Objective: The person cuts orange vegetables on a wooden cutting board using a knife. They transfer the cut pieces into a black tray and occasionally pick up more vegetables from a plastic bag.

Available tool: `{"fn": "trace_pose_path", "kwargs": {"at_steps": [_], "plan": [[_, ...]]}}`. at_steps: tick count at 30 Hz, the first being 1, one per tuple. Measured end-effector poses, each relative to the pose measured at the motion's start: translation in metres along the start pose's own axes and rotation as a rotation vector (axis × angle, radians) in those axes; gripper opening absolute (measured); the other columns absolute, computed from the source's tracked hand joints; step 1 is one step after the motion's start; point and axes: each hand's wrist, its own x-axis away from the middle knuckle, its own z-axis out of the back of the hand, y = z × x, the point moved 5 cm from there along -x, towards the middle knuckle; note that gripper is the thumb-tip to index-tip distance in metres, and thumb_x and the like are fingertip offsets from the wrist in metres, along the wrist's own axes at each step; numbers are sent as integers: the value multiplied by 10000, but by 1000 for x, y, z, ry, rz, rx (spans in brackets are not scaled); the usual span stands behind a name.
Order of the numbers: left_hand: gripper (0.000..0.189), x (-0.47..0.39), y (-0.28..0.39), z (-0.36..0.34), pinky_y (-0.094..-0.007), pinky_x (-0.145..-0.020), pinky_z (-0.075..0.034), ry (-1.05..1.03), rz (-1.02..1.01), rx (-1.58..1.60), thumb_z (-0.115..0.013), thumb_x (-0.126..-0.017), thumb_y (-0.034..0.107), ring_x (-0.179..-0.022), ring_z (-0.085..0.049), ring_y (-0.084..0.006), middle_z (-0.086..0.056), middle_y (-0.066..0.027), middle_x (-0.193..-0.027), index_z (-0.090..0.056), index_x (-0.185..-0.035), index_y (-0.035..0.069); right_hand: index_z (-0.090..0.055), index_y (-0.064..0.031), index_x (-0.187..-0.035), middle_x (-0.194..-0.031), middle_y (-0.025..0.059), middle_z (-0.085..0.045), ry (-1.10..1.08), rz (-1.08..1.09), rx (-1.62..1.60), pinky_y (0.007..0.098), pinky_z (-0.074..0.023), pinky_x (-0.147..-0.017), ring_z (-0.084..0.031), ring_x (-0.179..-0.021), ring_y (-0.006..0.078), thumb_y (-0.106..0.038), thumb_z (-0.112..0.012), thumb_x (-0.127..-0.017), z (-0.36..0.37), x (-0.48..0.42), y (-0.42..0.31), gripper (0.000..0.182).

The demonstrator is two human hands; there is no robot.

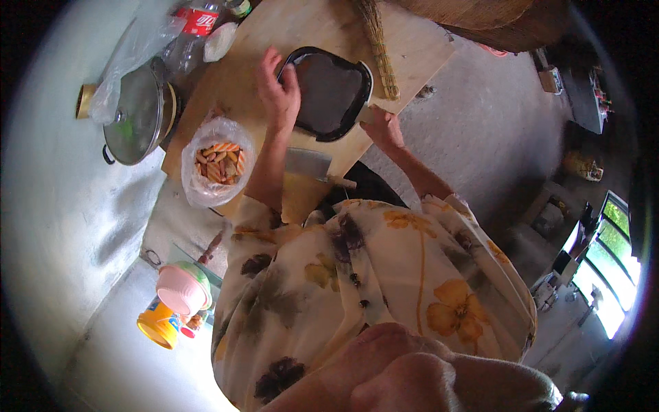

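Observation:
A black, square, round-cornered pan [329,92] lies on the wooden table [247,82] in front of me. My left hand [280,98] is at its left rim, fingers raised and apart, the thumb overlapping the rim. By the lower right corner is my right hand [385,131], its fingers bent close to the pan's edge. Something pale shows between those fingers and the pan; whether they grip it is unclear. A cleaver [309,162] with a wooden handle lies nearer my body. Left of my left forearm sits a clear plastic bag [221,162] of small brown pieces and orange-striped packets.
A straw whisk broom [381,56] lies right of the pan. At the left stand a glass-lidded pot [135,110] and a Coca-Cola bottle [198,26]. Pink [180,291] and yellow [158,324] tubs stand lower left. Concrete floor [463,118] borders the table's right edge.

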Motion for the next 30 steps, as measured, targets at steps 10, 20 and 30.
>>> {"fn": "trace_pose_path", "kwargs": {"at_steps": [10,20,30], "plan": [[556,-51,13,-219,-464,-972,-455,-850,-424,-222,-465,-879,-4,-1142,-562,-414,-576,-227,-1270,-368,-1424,45,-631,10,-1041,-952,229,-667,-70,-28,-108,448,-527,-808,-648,-929,409,-158,-757,-707,5,-1,-2,395],[598,-43,-41,-312,-470,-1002,-423,-1185,-774,-612,-545,-841,11,-1148,-572,-337,-538,-178,-1261,-386,-1411,91,-609,-12,-1027,-962,196,-656,-72,6,-86,453,-538,-789,-642,-929,403,-138,-751,-709,7,2,1,371],[639,-53,-53,-285,-460,-1004,-411,-1133,-780,-839,-489,-900,52,-1153,-557,-324,-495,-144,-1291,-340,-1495,233,-625,-32,-1070,-967,197,-667,-88,3,-133,457,-540,-787,-650,-930,396,-164,-755,-711,6,-3,3,403]]}}
